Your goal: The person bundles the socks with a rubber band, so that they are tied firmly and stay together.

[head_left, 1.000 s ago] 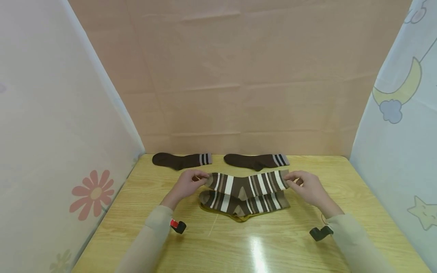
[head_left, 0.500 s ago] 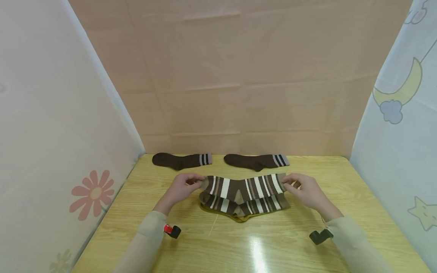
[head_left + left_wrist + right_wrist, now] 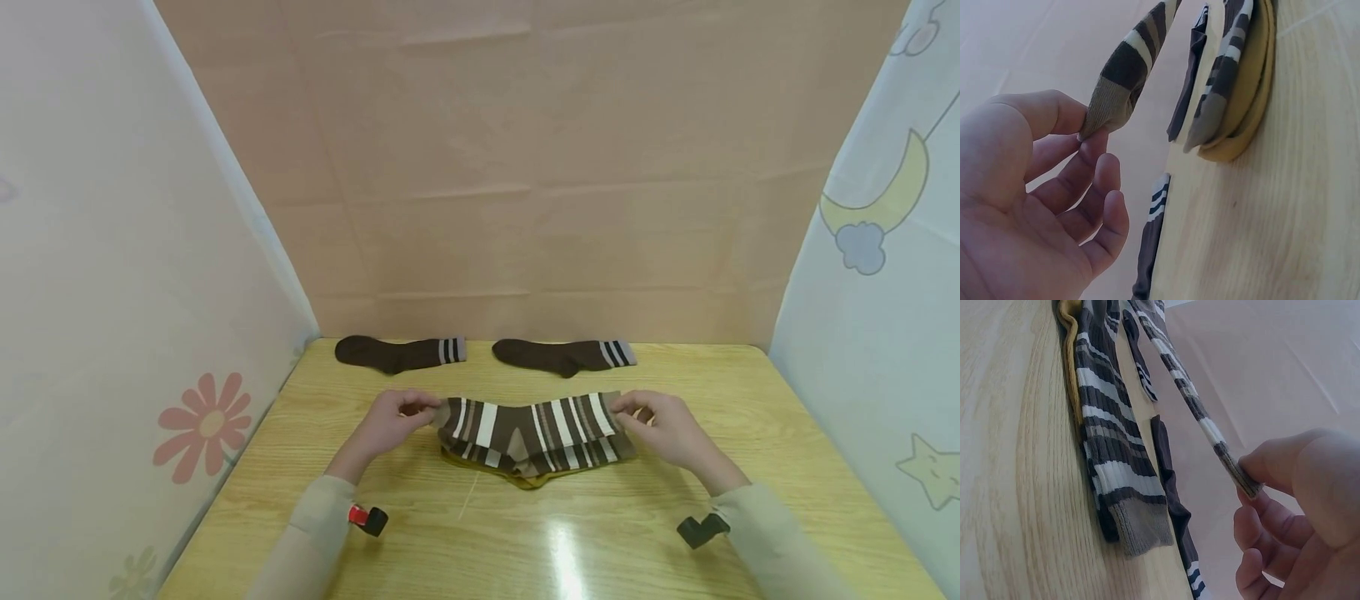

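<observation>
A striped sock in brown, white and tan is stretched between both hands, raised above the table. My left hand pinches its tan toe between thumb and fingertips, as the left wrist view shows at the sock's toe. At the other end my right hand pinches the tan cuff. Right below lies a matching striped sock, partly covered by the held one in the head view. Under that one, mustard-yellow socks show along the front edge.
Two dark brown socks lie in a row at the back of the wooden table: a left one and a right one, each with a grey, black-striped cuff. A pinkish cloth wall stands behind, with patterned white walls at both sides.
Both hands have moved down and toward the front, slightly leftward, with the striped sock. It now overlaps more of the matching sock below. The brown socks have not moved.
</observation>
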Action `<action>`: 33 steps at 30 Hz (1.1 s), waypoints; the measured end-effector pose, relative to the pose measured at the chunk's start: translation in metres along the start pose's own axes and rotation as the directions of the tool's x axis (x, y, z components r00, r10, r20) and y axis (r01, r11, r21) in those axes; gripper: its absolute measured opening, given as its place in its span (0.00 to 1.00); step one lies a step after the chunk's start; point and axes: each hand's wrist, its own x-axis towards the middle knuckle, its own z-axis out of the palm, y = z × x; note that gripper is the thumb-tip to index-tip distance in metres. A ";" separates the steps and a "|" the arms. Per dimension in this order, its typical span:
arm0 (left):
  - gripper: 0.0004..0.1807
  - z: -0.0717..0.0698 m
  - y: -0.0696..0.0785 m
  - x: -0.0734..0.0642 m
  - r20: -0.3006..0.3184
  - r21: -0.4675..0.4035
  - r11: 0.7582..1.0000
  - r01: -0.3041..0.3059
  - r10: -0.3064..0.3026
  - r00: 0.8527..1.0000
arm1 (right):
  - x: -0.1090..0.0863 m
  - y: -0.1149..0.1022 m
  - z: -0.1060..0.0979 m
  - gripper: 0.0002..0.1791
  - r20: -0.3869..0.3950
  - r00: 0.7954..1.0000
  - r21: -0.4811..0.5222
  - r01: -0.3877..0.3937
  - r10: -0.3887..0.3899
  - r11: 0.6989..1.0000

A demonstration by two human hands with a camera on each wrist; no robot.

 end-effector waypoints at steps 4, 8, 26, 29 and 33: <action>0.11 0.001 -0.003 -0.002 0.015 -0.010 1.000 0.004 -0.004 1.000 | -0.002 0.001 0.001 0.06 0.001 1.000 -0.011 0.003 -0.003 1.000; 0.11 0.002 -0.005 -0.003 0.023 -0.014 1.000 -0.014 0.015 1.000 | -0.003 0.002 0.003 0.06 0.003 1.000 -0.004 0.024 -0.024 1.000; 0.11 0.004 -0.014 -0.005 0.065 -0.010 1.000 -0.012 0.012 0.998 | -0.006 0.006 0.007 0.06 0.064 0.998 0.029 -0.002 0.000 1.000; 0.11 0.005 -0.014 -0.005 0.070 -0.003 1.000 -0.021 0.021 0.997 | -0.008 0.007 0.008 0.06 0.073 0.997 0.026 -0.009 0.007 1.000; 0.11 0.007 -0.013 -0.004 0.080 0.004 1.000 -0.019 0.019 0.997 | -0.010 0.007 0.009 0.06 0.086 0.996 0.021 -0.026 0.024 0.999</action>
